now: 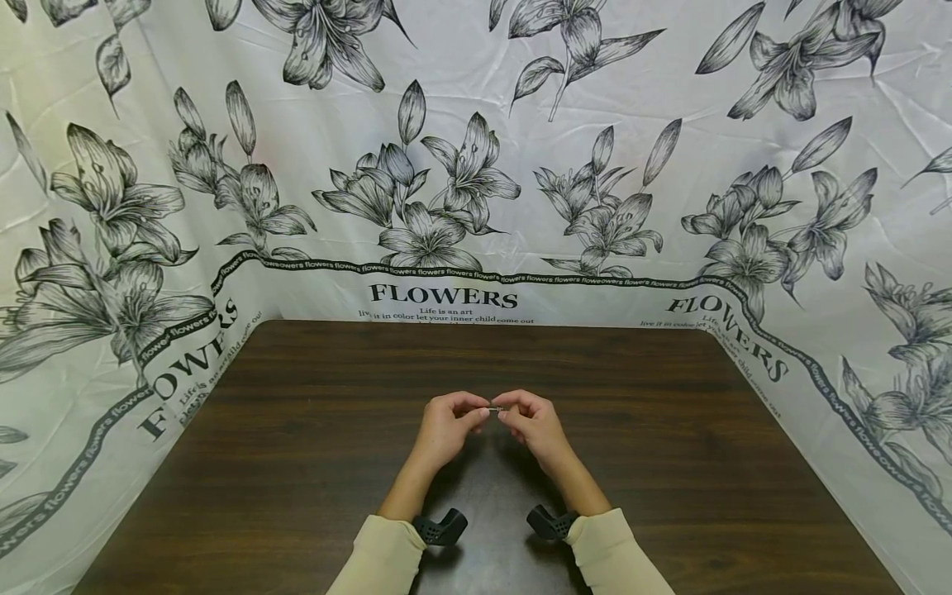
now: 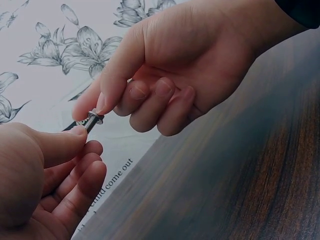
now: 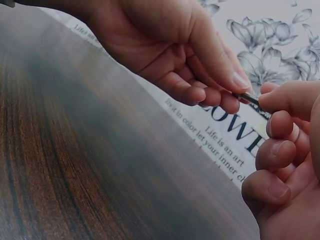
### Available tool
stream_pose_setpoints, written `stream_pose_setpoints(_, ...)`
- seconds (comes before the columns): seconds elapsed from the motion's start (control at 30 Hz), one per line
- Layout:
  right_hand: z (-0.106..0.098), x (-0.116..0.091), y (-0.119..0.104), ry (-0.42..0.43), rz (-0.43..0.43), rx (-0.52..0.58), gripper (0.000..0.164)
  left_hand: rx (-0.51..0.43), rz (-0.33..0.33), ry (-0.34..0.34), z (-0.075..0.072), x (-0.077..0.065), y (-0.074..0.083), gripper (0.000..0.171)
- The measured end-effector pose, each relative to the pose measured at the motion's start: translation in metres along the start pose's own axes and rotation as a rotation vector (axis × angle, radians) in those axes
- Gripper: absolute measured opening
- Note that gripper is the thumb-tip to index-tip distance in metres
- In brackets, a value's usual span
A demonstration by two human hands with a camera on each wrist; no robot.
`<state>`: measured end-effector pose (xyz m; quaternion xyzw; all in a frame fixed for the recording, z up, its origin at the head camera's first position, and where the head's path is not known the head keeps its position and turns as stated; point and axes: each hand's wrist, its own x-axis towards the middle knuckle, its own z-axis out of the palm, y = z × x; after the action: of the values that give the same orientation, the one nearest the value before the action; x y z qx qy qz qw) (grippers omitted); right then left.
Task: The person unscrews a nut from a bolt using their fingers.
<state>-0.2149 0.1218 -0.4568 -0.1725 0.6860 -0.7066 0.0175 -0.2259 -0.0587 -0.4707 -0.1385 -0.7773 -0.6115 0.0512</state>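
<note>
Head view: the person's left hand [image 1: 445, 430] and right hand [image 1: 539, 426] meet above the mid desk [image 1: 297, 463], a tiny metal bolt [image 1: 494, 409] pinched btwn their fingertips, approx. halfway from left edge to right. Good rm. sideways toward either side edge; less toward the far edge, floral cloth [image 1: 580, 297] just beyond it. Far corners well off.

Left wrist view: left thumb's on the threaded shaft, index mostly hidden, other fingers loosely bent; right thumb + index are at the flanged end, remaining fingers curled toward the palm. Separate nut there? Can't tell.

Right wrist view: shaft runs tilted btwn both pinches. Best handling, prob.: left pinch steady, right fingertips doing any turning, both ends kept in line. Wrists low over desk ctr. would be wise; a dropped piece this small could roll for an edge.
</note>
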Motion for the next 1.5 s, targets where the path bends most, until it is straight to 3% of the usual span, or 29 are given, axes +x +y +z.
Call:
stream_pose_setpoints(0.43,0.0,-0.0001,0.0003,0.005,-0.02,0.025,0.02,0.006,-0.012,0.013,0.002,0.0013,0.0021,0.006)
stream_pose_setpoints(0.8,-0.0015,0.0015,0.0035,0.017,0.028,0.003,0.021,-0.006,-0.005,0.005,0.001,0.0,0.0005,0.007)
stream_pose_setpoints(1.13,-0.0009,0.0025,0.0065,-0.014,0.125,-0.063,0.021,0.012,0.008,-0.004,0.0003,-0.0002,-0.0006,0.005)
stream_pose_setpoints(1.5,-0.0002,0.0011,0.0039,-0.012,0.103,-0.067,0.019,0.027,0.003,-0.002,0.0012,0.0,-0.0028,0.005)
